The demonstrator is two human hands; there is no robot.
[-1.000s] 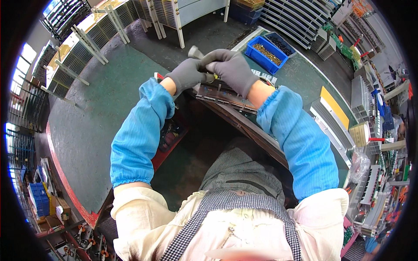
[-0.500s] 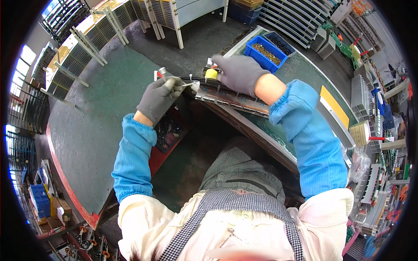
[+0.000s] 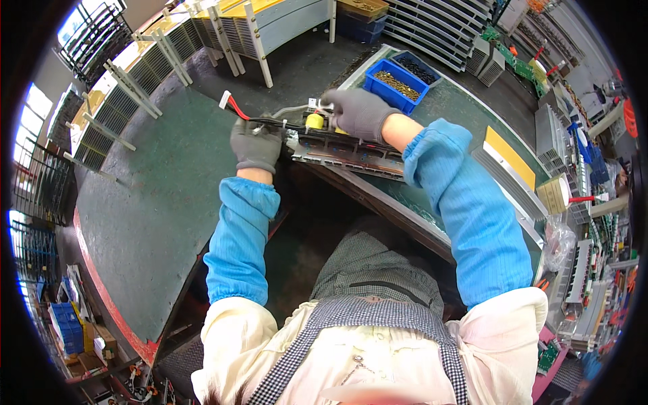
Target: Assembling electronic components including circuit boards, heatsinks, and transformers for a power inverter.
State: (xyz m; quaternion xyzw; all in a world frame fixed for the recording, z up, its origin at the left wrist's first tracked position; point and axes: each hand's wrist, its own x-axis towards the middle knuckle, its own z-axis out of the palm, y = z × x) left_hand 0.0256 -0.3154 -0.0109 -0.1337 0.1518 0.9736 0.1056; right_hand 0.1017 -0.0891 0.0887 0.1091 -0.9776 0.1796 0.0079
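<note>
A long metal-framed electronic assembly (image 3: 351, 156), with a row of components, lies across the near edge of the right-hand bench. Dark cables (image 3: 287, 125) run along its far side. Gloved in grey, my left hand (image 3: 256, 147) is closed at the cables by the assembly's left end; its grasp is hidden and slightly blurred. Red wires with a white connector (image 3: 225, 100) stick out beyond that hand. My right hand (image 3: 364, 115), also gloved, curls over the assembly's far edge, beside a round yellow part (image 3: 314, 121) and a small white block (image 3: 313, 103).
A blue bin of small brass-coloured parts (image 3: 399, 85) and a dark-filled bin (image 3: 415, 67) stand beyond my right hand. The green-topped bench (image 3: 148, 202) spreads at left. A yellow-topped metal panel (image 3: 509, 158) lies right. White-legged racks (image 3: 256, 44) stand behind.
My left hand has moved right, in to the assembly's end, and its thin light-coloured tool no longer shows. The red-wired connector now shows more fully. My right hand keeps its place on the assembly.
</note>
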